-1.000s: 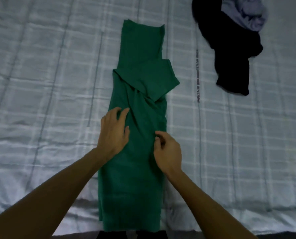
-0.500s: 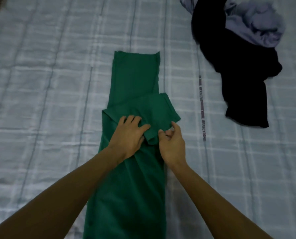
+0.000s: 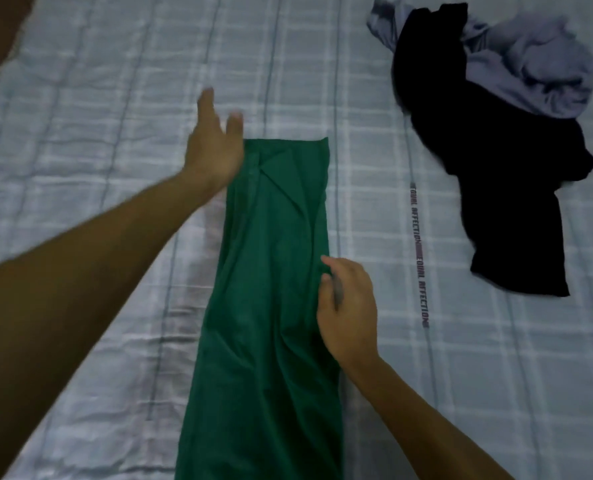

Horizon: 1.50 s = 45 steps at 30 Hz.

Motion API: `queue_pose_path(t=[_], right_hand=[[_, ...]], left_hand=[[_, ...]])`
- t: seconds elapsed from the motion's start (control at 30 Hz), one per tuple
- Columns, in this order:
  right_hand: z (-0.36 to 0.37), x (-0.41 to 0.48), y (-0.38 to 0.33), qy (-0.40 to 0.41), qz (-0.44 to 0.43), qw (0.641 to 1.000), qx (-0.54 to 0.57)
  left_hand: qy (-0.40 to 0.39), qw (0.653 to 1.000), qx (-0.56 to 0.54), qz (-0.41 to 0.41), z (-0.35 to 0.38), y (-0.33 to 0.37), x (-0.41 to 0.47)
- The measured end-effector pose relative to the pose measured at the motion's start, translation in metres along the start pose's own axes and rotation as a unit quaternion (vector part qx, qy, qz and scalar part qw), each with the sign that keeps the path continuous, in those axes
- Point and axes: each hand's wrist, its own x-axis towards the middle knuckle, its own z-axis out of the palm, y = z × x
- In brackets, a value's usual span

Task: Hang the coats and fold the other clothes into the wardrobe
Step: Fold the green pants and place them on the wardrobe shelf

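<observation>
At the far left a pale blue-grey checked bed sheet (image 3: 80, 133) covered the bed, creased in places. The person's left hand (image 3: 215, 147) reached forward over the far left corner of a long, narrow, folded dark green cloth garment (image 3: 271, 306). Its fingers were spread and released, holding nothing; motion blur hid whether the palm touched the fabric. The green garment lay flat on the sheet in a strip running from the near edge of the view away from the person, with diagonal creases near its far end. At its right edge, about halfway along, the right hand (image 3: 348, 306) was curled, thumb and fingers pinching the fabric's border. Farther right a line of printed lettering (image 3: 419, 254) ran along the sheet. Beyond it lay a crumpled black garment (image 3: 502, 188), well apart from the green one, with a rumpled lavender-grey garment (image 3: 537, 74) resting on its far end.
</observation>
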Motion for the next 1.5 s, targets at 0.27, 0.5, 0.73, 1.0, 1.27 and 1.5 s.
queue_pose_path(t=[0.27,0.5,0.73,1.0,1.27,1.5], right_hand=[[0.025,0.043,-0.004,-0.097,0.002,0.991,-0.092],[0.057,0.114,-0.023,-0.106,0.01,0.986,-0.125],[0.055,0.177,-0.019,-0.071,0.045,0.973,-0.215],[0.059,0.202,0.004,0.025,0.087,0.988,-0.127],[0.053,0.187,-0.012,0.043,0.01,0.982,-0.183],[0.042,0.08,-0.012,-0.104,-0.188,0.957,-0.195]], left_hand=[[-0.047,0.991,0.11,-0.063,0.021,-0.1,-0.039],[-0.015,0.991,0.111,-0.075,0.036,-0.095,-0.019],[0.08,0.977,0.179,-0.086,0.049,-0.077,0.02],[0.151,0.973,0.174,0.003,0.039,-0.082,0.051],[0.176,0.966,0.177,0.072,0.035,-0.087,0.036],[-0.02,0.919,0.263,0.293,0.033,-0.106,-0.048]])
